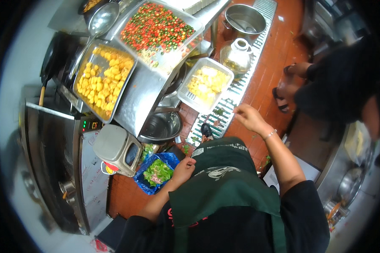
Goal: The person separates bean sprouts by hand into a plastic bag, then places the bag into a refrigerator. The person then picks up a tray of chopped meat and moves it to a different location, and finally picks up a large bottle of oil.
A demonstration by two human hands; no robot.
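Note:
My left hand (184, 169) hangs in front of the dark green apron (240, 180), fingers loosely curled, with nothing visible in it. Beside it on the floor is a crate lined with a blue plastic bag (141, 178), holding leafy greens (158, 172). My right hand (250, 117) is held out ahead over the floor, fingers bent and apart, nothing seen between them. Nearest to it is a white plastic basket (183, 91) of pale yellow chunks (208, 83); the hand appears apart from it.
A steel counter (142, 95) bears a tray of yellow pieces (104, 80) and a tub of chopped chillies (158, 27). A plastic stool (111, 146), a steel pot (245, 19) and a large jug (236, 57) stand nearby. Another person (332, 82) is at the right. Scraps litter the drain grate (209, 125).

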